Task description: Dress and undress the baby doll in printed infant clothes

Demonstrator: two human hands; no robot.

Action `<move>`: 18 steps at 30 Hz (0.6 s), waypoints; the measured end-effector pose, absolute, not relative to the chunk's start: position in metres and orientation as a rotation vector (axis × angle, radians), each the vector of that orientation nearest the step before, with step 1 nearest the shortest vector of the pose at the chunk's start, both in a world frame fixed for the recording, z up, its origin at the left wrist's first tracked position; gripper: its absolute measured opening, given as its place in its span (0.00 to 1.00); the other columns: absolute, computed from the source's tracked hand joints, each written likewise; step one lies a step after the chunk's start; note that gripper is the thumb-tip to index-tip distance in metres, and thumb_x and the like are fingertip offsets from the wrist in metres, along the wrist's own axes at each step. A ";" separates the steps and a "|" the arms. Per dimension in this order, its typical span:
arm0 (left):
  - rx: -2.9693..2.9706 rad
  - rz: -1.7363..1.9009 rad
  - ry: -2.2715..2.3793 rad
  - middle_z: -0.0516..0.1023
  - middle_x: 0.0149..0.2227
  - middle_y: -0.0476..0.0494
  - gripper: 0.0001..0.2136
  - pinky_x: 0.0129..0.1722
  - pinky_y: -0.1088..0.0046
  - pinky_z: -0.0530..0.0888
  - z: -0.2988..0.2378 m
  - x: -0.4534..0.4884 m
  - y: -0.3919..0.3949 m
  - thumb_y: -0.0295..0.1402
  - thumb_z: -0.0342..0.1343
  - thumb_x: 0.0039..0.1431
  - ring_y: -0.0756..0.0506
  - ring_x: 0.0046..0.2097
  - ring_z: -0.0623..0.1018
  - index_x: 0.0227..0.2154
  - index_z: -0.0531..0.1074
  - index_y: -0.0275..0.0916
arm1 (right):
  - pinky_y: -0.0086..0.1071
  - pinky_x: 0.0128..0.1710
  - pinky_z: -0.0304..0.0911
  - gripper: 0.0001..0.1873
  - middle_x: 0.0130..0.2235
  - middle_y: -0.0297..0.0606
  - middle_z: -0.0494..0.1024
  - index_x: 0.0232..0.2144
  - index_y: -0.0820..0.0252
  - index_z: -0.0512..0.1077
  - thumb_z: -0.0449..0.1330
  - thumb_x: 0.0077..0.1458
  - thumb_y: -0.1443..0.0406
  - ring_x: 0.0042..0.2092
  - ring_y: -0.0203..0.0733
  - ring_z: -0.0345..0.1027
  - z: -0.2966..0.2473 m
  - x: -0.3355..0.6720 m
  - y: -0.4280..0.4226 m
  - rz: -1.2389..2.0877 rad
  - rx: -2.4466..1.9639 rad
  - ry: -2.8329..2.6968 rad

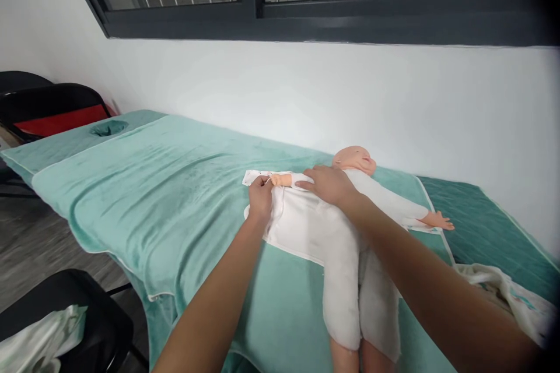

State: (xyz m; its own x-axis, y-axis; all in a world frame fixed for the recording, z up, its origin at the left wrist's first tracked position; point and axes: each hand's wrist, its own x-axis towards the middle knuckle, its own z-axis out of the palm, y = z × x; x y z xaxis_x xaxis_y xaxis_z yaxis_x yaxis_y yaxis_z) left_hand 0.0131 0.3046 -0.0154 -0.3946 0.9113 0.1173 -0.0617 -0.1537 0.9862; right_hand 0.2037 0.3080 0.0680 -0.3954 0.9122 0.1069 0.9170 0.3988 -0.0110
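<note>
A baby doll lies on its back on a teal towel-covered table, dressed in a white garment. My left hand is closed in a pinch on the sleeve end of the garment, right by the doll's small hand. My right hand lies flat with fingers stretched out on the doll's upper chest and shoulder, below its head. The doll's other arm sticks out to the right. Its bare legs reach the bottom edge of the view.
A white wall and a dark-framed window run behind the table. Black chairs stand at the far left and near left, the near one holding a pale bag. Crumpled cloth lies at the table's right.
</note>
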 end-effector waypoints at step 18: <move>1.322 1.688 1.550 0.68 0.24 0.53 0.07 0.32 0.74 0.63 -0.005 0.025 0.283 0.33 0.54 0.58 0.50 0.29 0.66 0.26 0.68 0.40 | 0.40 0.42 0.57 0.24 0.39 0.45 0.78 0.40 0.56 0.75 0.47 0.64 0.47 0.41 0.49 0.71 0.059 0.195 0.313 -0.217 -1.783 -2.544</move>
State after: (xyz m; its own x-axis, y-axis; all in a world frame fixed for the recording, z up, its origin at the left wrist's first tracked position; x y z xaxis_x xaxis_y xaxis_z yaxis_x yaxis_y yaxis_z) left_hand 0.0251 0.2825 -0.0054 -0.4101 0.8539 0.3203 0.2470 -0.2341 0.9403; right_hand 0.1949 0.3127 0.0592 -0.3443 0.9333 0.1019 0.9371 0.3349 0.0983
